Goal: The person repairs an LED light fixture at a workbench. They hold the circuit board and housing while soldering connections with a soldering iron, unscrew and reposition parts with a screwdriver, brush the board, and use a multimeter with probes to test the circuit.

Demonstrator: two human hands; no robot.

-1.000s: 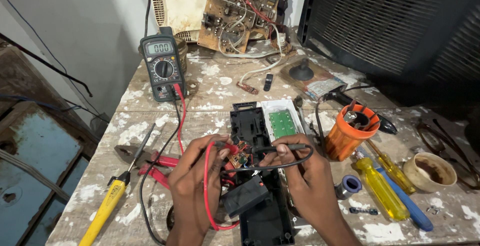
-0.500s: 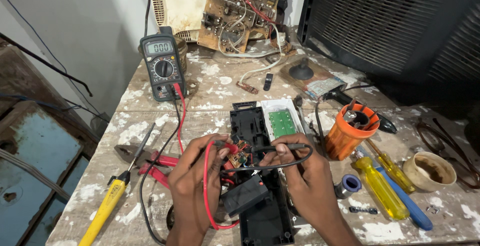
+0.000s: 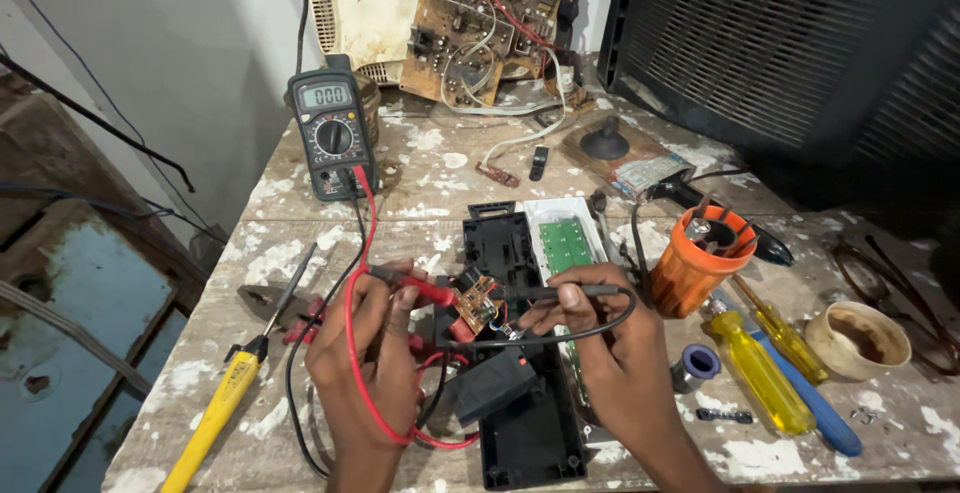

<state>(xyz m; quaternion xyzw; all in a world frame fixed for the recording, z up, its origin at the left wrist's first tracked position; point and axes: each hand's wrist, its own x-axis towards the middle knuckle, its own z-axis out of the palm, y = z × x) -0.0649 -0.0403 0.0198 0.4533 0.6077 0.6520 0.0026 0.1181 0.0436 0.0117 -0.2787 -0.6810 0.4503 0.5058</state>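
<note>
Our left hand (image 3: 365, 353) pinches the red probe (image 3: 420, 290), our right hand (image 3: 610, 338) pinches the black probe (image 3: 565, 293); both tips meet the small orange circuit board (image 3: 478, 303), grey multimeter (image 3: 330, 133) at eleven o'clock.

Both forearms coming up from near table edge; left hand (image 3: 365, 348) and right hand (image 3: 610, 338) pinching, fingers curled, knuckles up.

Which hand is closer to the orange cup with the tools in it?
The right hand. It holds the black probe just left of the orange cup. The left hand, with the red probe, is farther left, across the small circuit board.
</note>
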